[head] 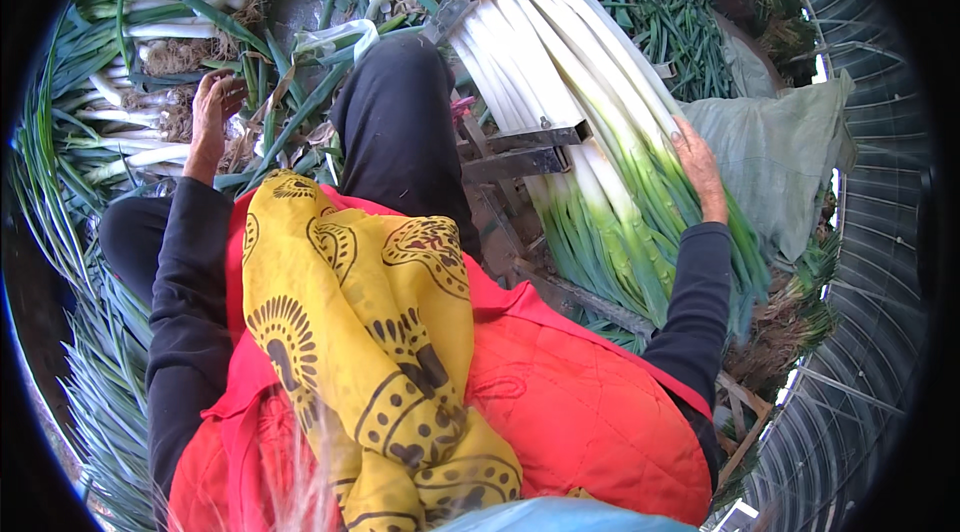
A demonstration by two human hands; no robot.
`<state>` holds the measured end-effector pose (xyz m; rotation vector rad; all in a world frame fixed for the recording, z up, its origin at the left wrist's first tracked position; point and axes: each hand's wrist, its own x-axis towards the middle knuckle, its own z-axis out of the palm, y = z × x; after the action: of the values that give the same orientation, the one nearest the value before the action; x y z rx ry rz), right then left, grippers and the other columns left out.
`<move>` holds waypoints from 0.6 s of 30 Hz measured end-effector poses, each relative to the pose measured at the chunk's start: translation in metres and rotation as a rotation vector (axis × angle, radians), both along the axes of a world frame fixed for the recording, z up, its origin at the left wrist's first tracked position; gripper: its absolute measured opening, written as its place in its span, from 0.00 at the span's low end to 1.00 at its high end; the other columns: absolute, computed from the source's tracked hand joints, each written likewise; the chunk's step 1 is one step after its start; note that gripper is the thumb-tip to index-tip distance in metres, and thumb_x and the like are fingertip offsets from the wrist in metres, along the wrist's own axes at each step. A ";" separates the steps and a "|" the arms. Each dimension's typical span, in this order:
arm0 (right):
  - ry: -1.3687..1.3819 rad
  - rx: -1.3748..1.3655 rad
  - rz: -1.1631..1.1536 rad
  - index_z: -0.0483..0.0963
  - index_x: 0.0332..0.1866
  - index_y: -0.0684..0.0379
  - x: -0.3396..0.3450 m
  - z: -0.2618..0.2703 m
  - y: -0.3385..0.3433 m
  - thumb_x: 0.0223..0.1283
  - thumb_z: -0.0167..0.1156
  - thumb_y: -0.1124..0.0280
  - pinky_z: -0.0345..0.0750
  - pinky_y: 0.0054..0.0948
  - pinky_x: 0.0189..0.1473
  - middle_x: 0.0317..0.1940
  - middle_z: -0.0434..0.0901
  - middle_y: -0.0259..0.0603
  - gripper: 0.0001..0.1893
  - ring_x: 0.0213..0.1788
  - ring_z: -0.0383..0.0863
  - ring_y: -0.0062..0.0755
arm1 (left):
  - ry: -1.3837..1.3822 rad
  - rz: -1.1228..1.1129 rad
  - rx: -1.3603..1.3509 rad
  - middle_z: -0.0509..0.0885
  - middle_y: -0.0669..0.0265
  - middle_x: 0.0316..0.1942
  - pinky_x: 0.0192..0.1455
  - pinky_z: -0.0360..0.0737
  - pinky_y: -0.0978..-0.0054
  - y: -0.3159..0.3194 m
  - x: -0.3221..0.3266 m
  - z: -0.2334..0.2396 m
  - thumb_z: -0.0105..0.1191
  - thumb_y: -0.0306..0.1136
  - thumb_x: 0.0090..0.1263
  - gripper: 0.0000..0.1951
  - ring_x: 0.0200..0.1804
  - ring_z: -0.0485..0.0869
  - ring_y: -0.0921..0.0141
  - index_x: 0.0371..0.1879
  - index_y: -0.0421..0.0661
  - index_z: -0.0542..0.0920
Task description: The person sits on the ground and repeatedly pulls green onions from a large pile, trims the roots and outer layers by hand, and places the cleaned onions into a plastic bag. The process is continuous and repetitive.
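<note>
A thick row of leeks (600,104) lies in a metal rack (536,149), roots at the far end and green leaves towards me. My right hand (699,166) is closed over the outermost leeks on the right, where white turns to green; its fingertips are partly hidden. On the other side, my left hand (213,116) hovers at the root ends of a loose leek pile (142,119). Its fingers are slightly bent and seem to hold nothing. Dry outer leaves and cut green pieces lie just beyond that hand.
My bent knee (397,127) rises between the pile and the rack. Cut leek tops (652,7) are heaped behind the rack. A pale woven sack (765,157) lies to the right, before a curved, ribbed plastic wall (874,247). More green leaves (109,397) spread at the left.
</note>
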<state>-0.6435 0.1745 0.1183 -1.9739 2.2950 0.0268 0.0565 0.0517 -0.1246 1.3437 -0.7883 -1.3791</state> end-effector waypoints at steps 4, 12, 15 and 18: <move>0.113 -0.049 -0.070 0.72 0.62 0.46 -0.008 0.003 -0.006 0.64 0.54 0.58 0.68 0.43 0.60 0.57 0.77 0.43 0.21 0.60 0.73 0.45 | -0.050 0.014 0.078 0.85 0.68 0.42 0.42 0.76 0.77 0.002 0.007 -0.014 0.51 0.40 0.69 0.16 0.40 0.84 0.75 0.54 0.50 0.74; 0.066 -0.084 0.105 0.70 0.63 0.46 -0.011 -0.025 -0.037 0.65 0.54 0.56 0.69 0.44 0.58 0.52 0.78 0.48 0.21 0.58 0.73 0.49 | -0.054 -0.161 0.066 0.84 0.65 0.42 0.42 0.78 0.77 -0.007 -0.007 -0.034 0.51 0.40 0.70 0.16 0.40 0.83 0.72 0.53 0.47 0.74; 0.040 0.023 -0.041 0.69 0.62 0.48 -0.018 -0.003 -0.020 0.69 0.45 0.46 0.70 0.48 0.55 0.48 0.79 0.55 0.24 0.54 0.75 0.56 | -0.043 -0.181 0.084 0.84 0.65 0.41 0.40 0.77 0.79 -0.008 -0.009 -0.035 0.51 0.39 0.71 0.15 0.39 0.84 0.72 0.53 0.47 0.74; 0.142 0.081 -0.334 0.72 0.53 0.51 -0.014 0.010 0.006 0.71 0.37 0.43 0.71 0.52 0.51 0.43 0.80 0.57 0.25 0.49 0.77 0.61 | -0.071 -0.179 0.117 0.84 0.66 0.40 0.39 0.78 0.79 -0.007 -0.010 -0.039 0.50 0.38 0.71 0.14 0.38 0.84 0.73 0.52 0.47 0.75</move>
<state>-0.6575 0.1808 0.1281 -1.5752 2.6376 0.2331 0.0463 0.0450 -0.1638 1.4475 -0.9055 -1.5440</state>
